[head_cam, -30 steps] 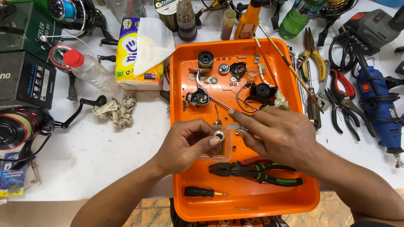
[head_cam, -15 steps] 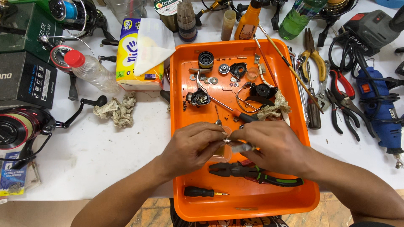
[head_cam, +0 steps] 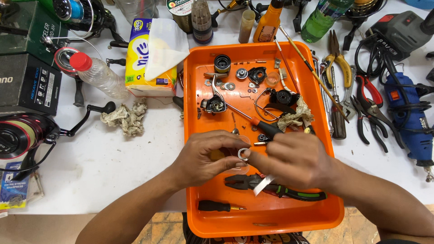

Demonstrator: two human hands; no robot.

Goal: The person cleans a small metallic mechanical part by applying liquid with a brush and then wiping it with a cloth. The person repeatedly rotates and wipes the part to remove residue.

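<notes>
A small pale ring [head_cam: 243,154] is pinched between the fingertips of the left hand [head_cam: 205,156] and the right hand [head_cam: 296,158], both of which are closed around it above the middle of the orange tray [head_cam: 194,135]. A thin white strip [head_cam: 263,184] is seen projecting from under the right hand, though how it is gripped cannot be told. A clear round part seems to be cupped under the left hand's fingers, but it is mostly hidden. Just below the hands, green-handled pliers [head_cam: 275,187] are laid in the tray, and nearer the person a small black screwdriver [head_cam: 219,206] is found. Beyond the hands, a red-handled screwdriver [head_cam: 266,127], a crumpled rag [head_cam: 291,118] and many loose reel parts [head_cam: 235,83] are spread over the far half of the tray. It is judged that the reel has been taken fully apart and that one small piece is being handled; the scattered parts suggest most of the work is left. The bench [head_cam: 99,167] to the left of the left hand is cluttered with a plastic bottle [head_cam: 97,74] and a tissue box [head_cam: 144,58].
</notes>
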